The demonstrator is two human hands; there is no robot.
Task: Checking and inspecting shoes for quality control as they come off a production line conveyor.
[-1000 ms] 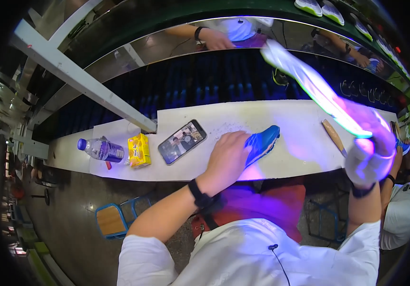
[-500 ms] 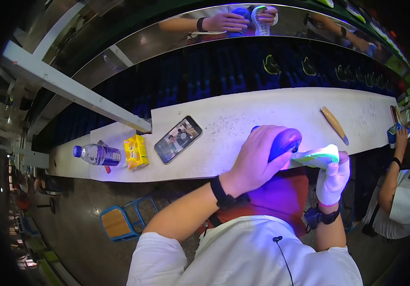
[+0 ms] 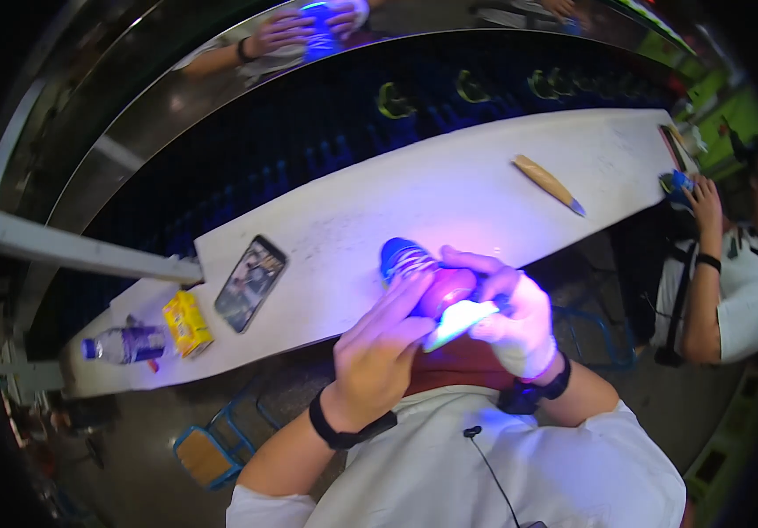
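In front of my torso is a blue shoe (image 3: 394, 255) with pale laces, its toe pointing away from me. A smooth reddish form, perhaps a last (image 3: 448, 290), fills its opening. My left hand (image 3: 383, 334) is bare and closed along the shoe's left side. My right hand (image 3: 524, 321), in a white glove that leaves some fingers bare, grips the shoe from the right. Between the hands, a pale sole (image 3: 460, 322) glows white-green in violet light, with my right thumb against it. Whether it touches the shoe's bottom is hidden by glare and my fingers.
On the white table (image 3: 335, 220) lie a wooden-handled pointed tool (image 3: 548, 183), a phone (image 3: 252, 283), a yellow packet (image 3: 187, 324) and a plastic bottle (image 3: 125, 345). A blue-framed stool (image 3: 209, 453) stands at lower left. A co-worker (image 3: 713, 273) handles another shoe at right.
The view has swung, so the table things appear shifted left. The shoe has turned, showing its laced toe pointing away. My right hand has moved in from the sole's end to grip the shoe too.
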